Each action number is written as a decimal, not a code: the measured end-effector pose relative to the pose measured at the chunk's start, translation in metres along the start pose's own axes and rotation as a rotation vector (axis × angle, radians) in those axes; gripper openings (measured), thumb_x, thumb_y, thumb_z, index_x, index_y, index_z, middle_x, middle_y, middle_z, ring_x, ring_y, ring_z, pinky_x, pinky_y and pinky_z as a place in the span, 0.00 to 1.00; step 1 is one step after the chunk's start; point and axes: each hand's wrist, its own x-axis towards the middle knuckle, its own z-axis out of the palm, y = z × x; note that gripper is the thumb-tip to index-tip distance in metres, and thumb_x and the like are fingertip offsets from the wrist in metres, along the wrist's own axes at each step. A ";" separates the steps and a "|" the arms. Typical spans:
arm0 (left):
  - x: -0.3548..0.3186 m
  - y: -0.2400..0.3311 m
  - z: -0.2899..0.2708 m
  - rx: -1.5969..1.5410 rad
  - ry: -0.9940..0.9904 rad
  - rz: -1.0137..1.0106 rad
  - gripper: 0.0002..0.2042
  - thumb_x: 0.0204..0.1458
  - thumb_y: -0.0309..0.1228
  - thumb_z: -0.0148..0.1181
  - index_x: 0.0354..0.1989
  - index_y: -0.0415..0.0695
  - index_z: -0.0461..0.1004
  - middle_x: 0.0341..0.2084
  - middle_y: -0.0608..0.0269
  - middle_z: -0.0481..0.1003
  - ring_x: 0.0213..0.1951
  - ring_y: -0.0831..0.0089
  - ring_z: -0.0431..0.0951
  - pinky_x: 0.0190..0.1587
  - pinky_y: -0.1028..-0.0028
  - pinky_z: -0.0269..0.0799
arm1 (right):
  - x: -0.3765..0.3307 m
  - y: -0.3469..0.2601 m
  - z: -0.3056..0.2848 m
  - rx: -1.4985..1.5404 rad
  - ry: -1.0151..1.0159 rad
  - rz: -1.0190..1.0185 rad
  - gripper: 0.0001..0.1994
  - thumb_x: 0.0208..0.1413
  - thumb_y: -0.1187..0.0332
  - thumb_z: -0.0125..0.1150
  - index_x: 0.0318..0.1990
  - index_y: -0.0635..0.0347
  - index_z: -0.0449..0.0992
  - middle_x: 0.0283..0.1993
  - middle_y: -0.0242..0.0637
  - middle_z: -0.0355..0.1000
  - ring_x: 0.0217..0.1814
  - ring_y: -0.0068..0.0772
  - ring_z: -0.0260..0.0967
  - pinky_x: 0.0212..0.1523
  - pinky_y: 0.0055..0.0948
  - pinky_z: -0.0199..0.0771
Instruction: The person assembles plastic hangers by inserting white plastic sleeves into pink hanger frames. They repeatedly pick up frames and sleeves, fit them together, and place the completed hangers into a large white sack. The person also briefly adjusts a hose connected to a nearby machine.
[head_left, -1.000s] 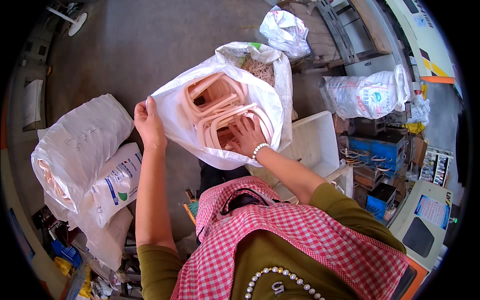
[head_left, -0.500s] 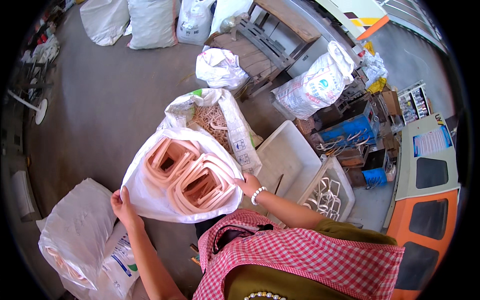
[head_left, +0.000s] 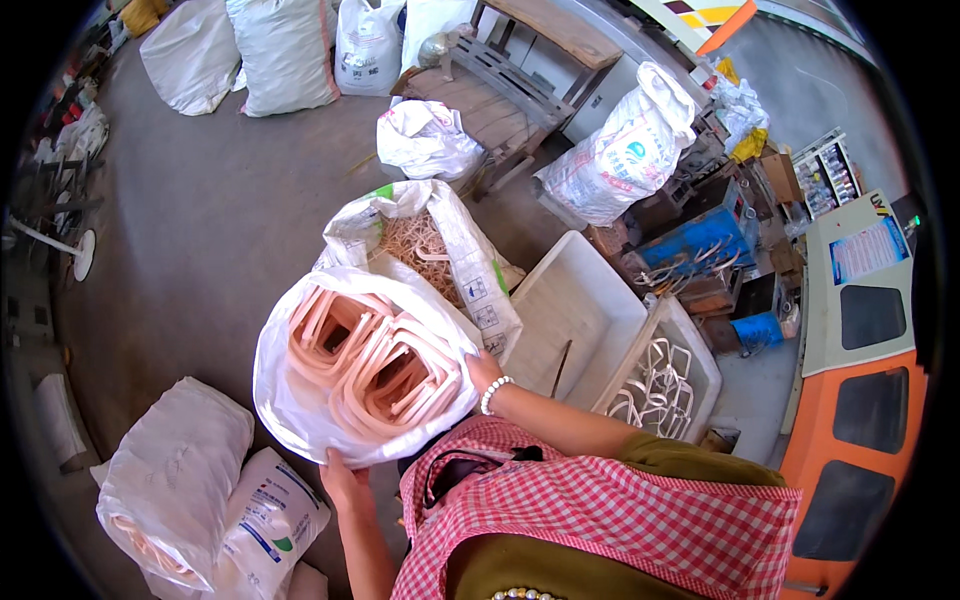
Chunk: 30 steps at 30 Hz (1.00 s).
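A white plastic bag (head_left: 300, 400) is held open in front of me, full of pale pink rectangular frame pieces (head_left: 370, 360). My left hand (head_left: 343, 478) grips the bag's lower edge from underneath. My right hand (head_left: 480, 370), with a white bead bracelet at the wrist, holds the bag's right rim. Just behind the bag stands an open white sack (head_left: 440, 250) holding thin tan loose pieces.
Two white trays sit to the right: an almost bare one (head_left: 570, 300) and one with white frame parts (head_left: 690, 350). Filled white sacks lie at lower left (head_left: 180, 480) and at the back (head_left: 280, 50). A wooden bench (head_left: 510, 70), blue machine (head_left: 700, 235) and orange cabinet (head_left: 860, 450) stand at right.
The view has swung right and back. The bag of pink frames has come lower and closer to my body, and my left hand has shifted from its left rim to under its lower edge.
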 end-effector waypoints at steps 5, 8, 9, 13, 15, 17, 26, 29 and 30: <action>0.035 -0.002 0.020 -0.143 -0.007 0.007 0.21 0.62 0.37 0.39 0.58 0.35 0.59 0.52 0.53 0.67 0.52 0.62 0.70 0.53 0.64 0.68 | -0.005 -0.081 0.002 -0.149 -0.178 -0.096 0.25 0.55 0.53 0.53 0.40 0.74 0.72 0.35 0.46 0.75 0.33 0.33 0.72 0.35 0.34 0.70; 0.022 0.025 0.046 -0.094 -0.054 0.155 0.23 0.62 0.39 0.38 0.58 0.34 0.58 0.53 0.53 0.66 0.54 0.61 0.68 0.57 0.64 0.63 | -0.011 -0.129 -0.004 -0.154 -0.295 -0.258 0.26 0.51 0.51 0.59 0.37 0.73 0.73 0.31 0.46 0.75 0.31 0.34 0.72 0.34 0.33 0.71; 0.016 0.033 0.050 -0.103 -0.078 0.189 0.23 0.62 0.40 0.38 0.58 0.34 0.58 0.53 0.53 0.66 0.54 0.61 0.68 0.57 0.64 0.62 | -0.014 -0.142 -0.006 -0.108 -0.333 -0.324 0.26 0.50 0.51 0.60 0.35 0.73 0.73 0.30 0.47 0.75 0.29 0.35 0.72 0.34 0.32 0.71; -0.020 0.049 0.054 -0.151 -0.108 0.177 0.24 0.63 0.42 0.38 0.59 0.34 0.57 0.55 0.53 0.65 0.56 0.61 0.66 0.59 0.63 0.60 | -0.047 -0.186 -0.026 -0.109 -0.349 -0.345 0.23 0.47 0.54 0.64 0.37 0.71 0.73 0.31 0.44 0.76 0.31 0.30 0.72 0.35 0.30 0.72; -0.026 0.043 0.057 -0.166 -0.109 0.131 0.24 0.63 0.43 0.38 0.58 0.35 0.58 0.54 0.54 0.66 0.54 0.61 0.68 0.57 0.63 0.64 | -0.034 -0.167 -0.030 -0.016 -0.355 -0.369 0.23 0.47 0.53 0.65 0.37 0.69 0.74 0.31 0.43 0.76 0.30 0.29 0.72 0.35 0.30 0.72; -0.012 0.022 0.051 -0.091 -0.103 0.036 0.24 0.63 0.43 0.38 0.58 0.36 0.59 0.53 0.55 0.67 0.53 0.62 0.70 0.55 0.64 0.67 | -0.012 -0.129 -0.033 -0.039 -0.346 -0.318 0.24 0.45 0.51 0.66 0.36 0.67 0.75 0.30 0.42 0.75 0.30 0.29 0.73 0.34 0.29 0.72; -0.017 -0.017 0.073 -0.041 -0.178 -0.002 0.28 0.60 0.47 0.44 0.56 0.31 0.61 0.51 0.52 0.68 0.50 0.64 0.71 0.52 0.67 0.67 | 0.024 -0.104 -0.059 -0.310 -0.274 -0.223 0.21 0.44 0.56 0.67 0.39 0.67 0.76 0.33 0.39 0.76 0.32 0.26 0.72 0.37 0.29 0.72; -0.010 0.000 0.078 0.219 -0.162 0.145 0.26 0.60 0.45 0.47 0.54 0.31 0.62 0.48 0.53 0.70 0.47 0.66 0.73 0.50 0.68 0.68 | 0.031 -0.122 -0.047 -0.351 -0.234 -0.347 0.17 0.46 0.60 0.63 0.36 0.68 0.76 0.30 0.39 0.76 0.30 0.26 0.71 0.35 0.30 0.72; -0.007 0.009 0.079 0.193 -0.178 0.171 0.25 0.60 0.44 0.48 0.54 0.31 0.62 0.47 0.54 0.70 0.46 0.67 0.73 0.50 0.68 0.68 | 0.025 -0.139 -0.044 -0.312 -0.262 -0.377 0.17 0.46 0.61 0.62 0.35 0.67 0.76 0.29 0.39 0.75 0.29 0.26 0.70 0.35 0.30 0.71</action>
